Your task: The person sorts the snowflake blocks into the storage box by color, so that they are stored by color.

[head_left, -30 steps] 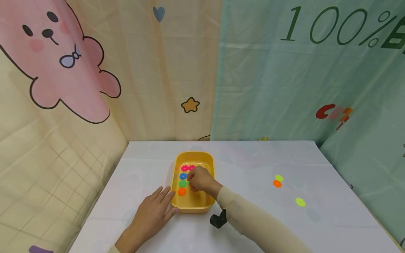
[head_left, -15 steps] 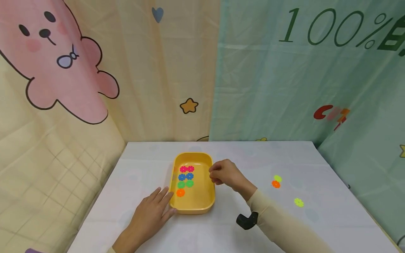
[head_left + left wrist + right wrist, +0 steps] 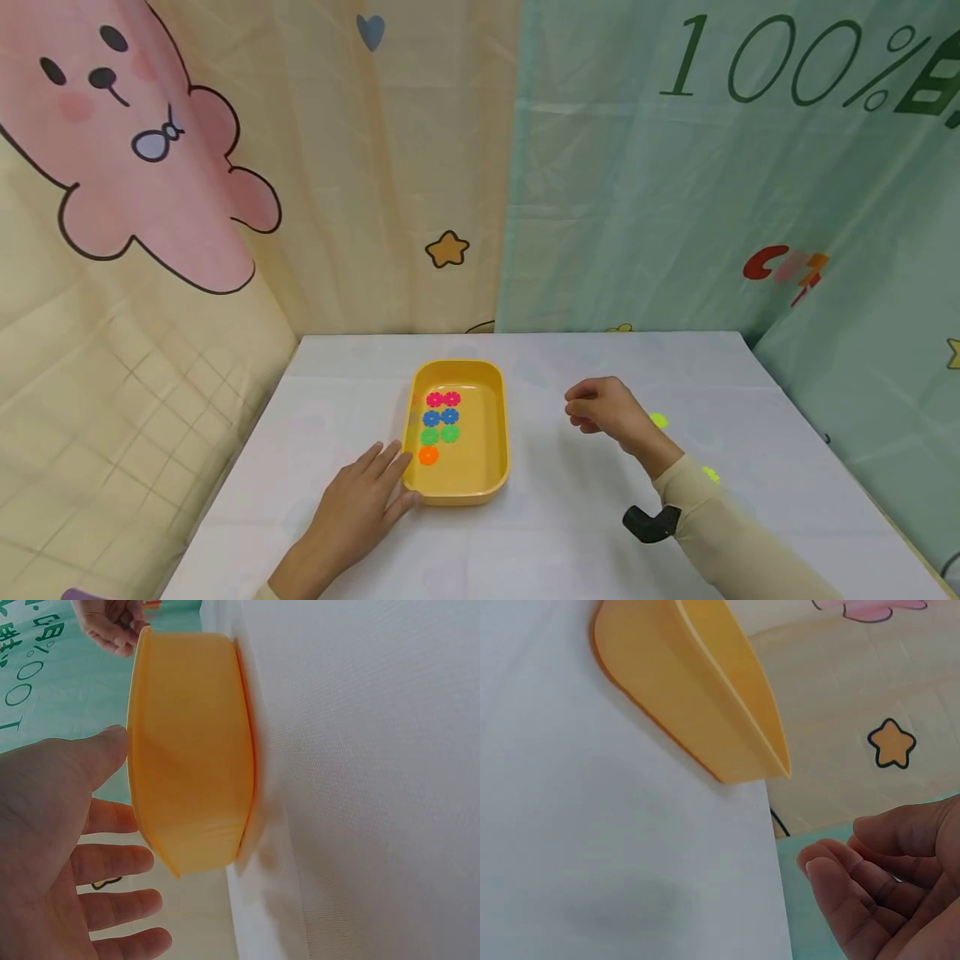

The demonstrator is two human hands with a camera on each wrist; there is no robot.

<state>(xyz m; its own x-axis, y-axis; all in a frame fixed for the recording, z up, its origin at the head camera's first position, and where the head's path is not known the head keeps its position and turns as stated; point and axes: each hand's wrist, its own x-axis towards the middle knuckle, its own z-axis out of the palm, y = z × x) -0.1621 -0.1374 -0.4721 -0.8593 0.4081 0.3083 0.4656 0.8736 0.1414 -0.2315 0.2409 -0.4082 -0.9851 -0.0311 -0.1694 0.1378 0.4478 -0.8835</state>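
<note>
Cartoon-printed curtains, a pink bear on cream at the left and pale green lettered cloth at the right, are hanging behind a white-covered table (image 3: 555, 533). A yellow, round-cornered plastic tray (image 3: 497, 467) is sitting on the table a little left of the middle.

The left hand (image 3: 356, 508) is lying flat on the table with its fingers straight and slightly apart, the fingertips touching the tray's near left corner and steadying it. The right hand (image 3: 603, 408) is hovering over the table well to the right of the tray; its fingers (image 3: 855, 877) are loosely curled and holding nothing, as the right wrist view shows.

Small flower-shaped plastic discs are lying in two columns on the tray floor, seven in all:
- two pink discs (image 3: 442, 399)
- two blue discs (image 3: 440, 417)
- two green discs (image 3: 438, 434)
- one orange disc (image 3: 427, 456), with the place beside it bare

Two yellow-green discs are showing loose on the table: one (image 3: 660, 421) just beyond the right hand, the other (image 3: 710, 475) half hidden by the cream sleeve (image 3: 720, 533). Whether more are lying under the hand cannot be told.

By the look of it, the empty right hand is reaching toward the loose discs. Lifting one would call for a fine fingertip pinch, since the discs are thin and flat against the cloth.
</note>
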